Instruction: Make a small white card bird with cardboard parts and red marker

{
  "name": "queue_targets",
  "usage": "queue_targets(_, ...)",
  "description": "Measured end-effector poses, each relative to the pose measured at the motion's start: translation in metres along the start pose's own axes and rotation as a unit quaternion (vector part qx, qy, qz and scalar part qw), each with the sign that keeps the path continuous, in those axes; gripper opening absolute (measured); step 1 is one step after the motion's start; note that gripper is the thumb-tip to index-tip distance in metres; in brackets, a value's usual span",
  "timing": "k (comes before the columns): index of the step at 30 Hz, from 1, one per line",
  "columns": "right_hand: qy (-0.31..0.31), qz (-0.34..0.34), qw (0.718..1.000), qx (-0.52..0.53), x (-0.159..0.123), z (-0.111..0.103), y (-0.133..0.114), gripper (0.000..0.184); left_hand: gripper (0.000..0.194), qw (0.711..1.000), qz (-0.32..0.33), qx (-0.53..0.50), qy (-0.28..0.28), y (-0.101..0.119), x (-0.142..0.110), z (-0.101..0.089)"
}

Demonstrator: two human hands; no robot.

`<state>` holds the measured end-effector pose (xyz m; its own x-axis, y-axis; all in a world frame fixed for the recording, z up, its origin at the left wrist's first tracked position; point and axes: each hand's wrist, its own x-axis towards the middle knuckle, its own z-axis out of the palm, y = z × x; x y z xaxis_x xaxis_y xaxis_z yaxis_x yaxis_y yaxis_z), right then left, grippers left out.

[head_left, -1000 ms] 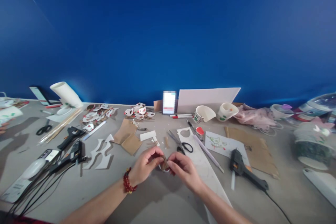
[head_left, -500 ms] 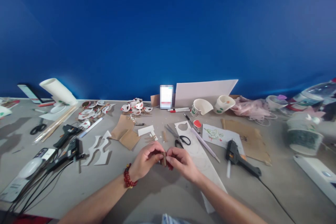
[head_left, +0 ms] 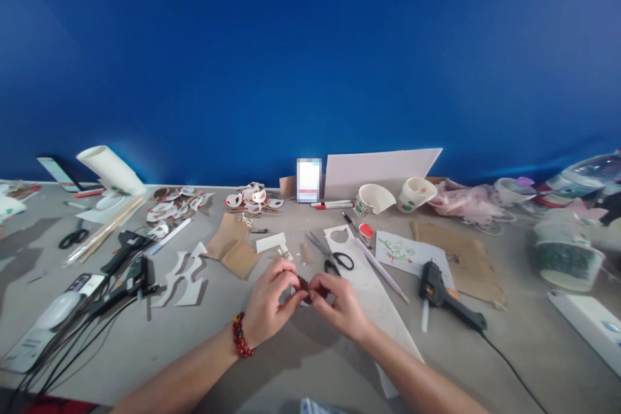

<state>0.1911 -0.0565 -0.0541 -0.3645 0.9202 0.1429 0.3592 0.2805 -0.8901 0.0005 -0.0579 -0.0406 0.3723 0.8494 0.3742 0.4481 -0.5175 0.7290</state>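
Note:
My left hand (head_left: pixel 272 303), with a red bead bracelet on the wrist, and my right hand (head_left: pixel 339 304) meet just above the grey table (head_left: pixel 301 369) near its front middle. Both pinch a small brown and red craft piece (head_left: pixel 305 286) between fingertips; most of it is hidden by the fingers. Black-handled scissors (head_left: pixel 336 259) lie just beyond my hands on a long white cut-out sheet (head_left: pixel 373 297). Brown card pieces (head_left: pixel 233 247) lie to the upper left of my left hand.
A black glue gun (head_left: pixel 449 297) with its cord lies right of my hands; more glue guns and cables (head_left: pixel 123 268) lie left. Paper cups (head_left: pixel 394 196), markers, a drawing, small red-and-white cut-outs (head_left: pixel 252 199) and a white board stand along the blue wall.
My hands stay together on the small piece; the fingers have shifted, turning it so that less brown shows. The view has moved slightly.

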Motion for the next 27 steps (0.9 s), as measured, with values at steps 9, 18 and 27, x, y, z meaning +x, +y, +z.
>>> queue_targets(9, 0.02, -0.082, 0.993, -0.078, -0.0013, 0.0024, 0.0056, 0.013, 0.006, 0.999, -0.02, -0.038, -0.007, 0.0034, -0.0001, 0.0033)
queue_targets(18, 0.05, -0.154, 0.98, -0.114, -0.0015, 0.0041, 0.0027, 0.012, 0.012, 0.999, 0.023, -0.037, -0.025, 0.0007, -0.0046, 0.0058)
queue_targets(27, 0.036, -0.152, 0.979, -0.129, -0.0036, 0.0, 0.0017, 0.009, 0.016, 0.989, 0.132, 0.071, -0.009, 0.0011, -0.0053, 0.0053)
